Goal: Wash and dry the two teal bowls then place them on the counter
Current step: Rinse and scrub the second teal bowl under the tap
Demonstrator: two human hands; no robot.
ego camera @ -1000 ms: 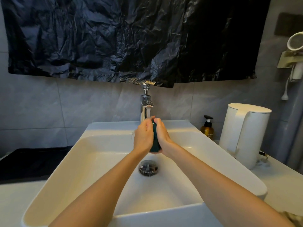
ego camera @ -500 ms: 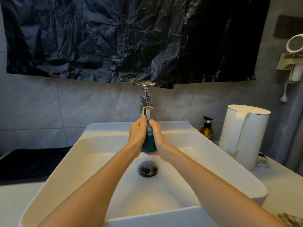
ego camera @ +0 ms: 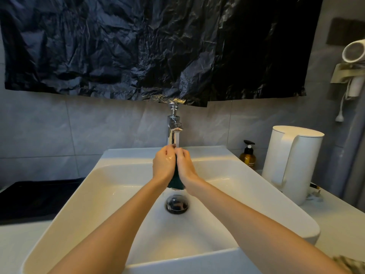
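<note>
Over a running tap, a person's left hand (ego camera: 163, 167) and right hand (ego camera: 186, 166) clasp a teal bowl (ego camera: 175, 181) edge-on between the palms. The fingers curl over its upper rim, and only a dark sliver shows between and below the wrists. Directly above the knuckles, water (ego camera: 177, 137) runs from the tap (ego camera: 174, 123) onto the fingertips. Straight below the hands lies the drain (ego camera: 177, 204) of the sink (ego camera: 126, 157). The washing step appears to be under way. Doing it well likely means turning the bowl so the stream reaches inside and out, rubbing each face with the fingers, and keeping a firm hold, since a wet bowl may slip. Holding it low over the basin would limit splashing. The second bowl is out of view. Off to the right of the right hand, a bottle (ego camera: 248, 155) and a kettle (ego camera: 292, 165) stand on the counter (ego camera: 339, 220). A cloth (ego camera: 352, 264) near the right elbow may serve for drying.
</note>
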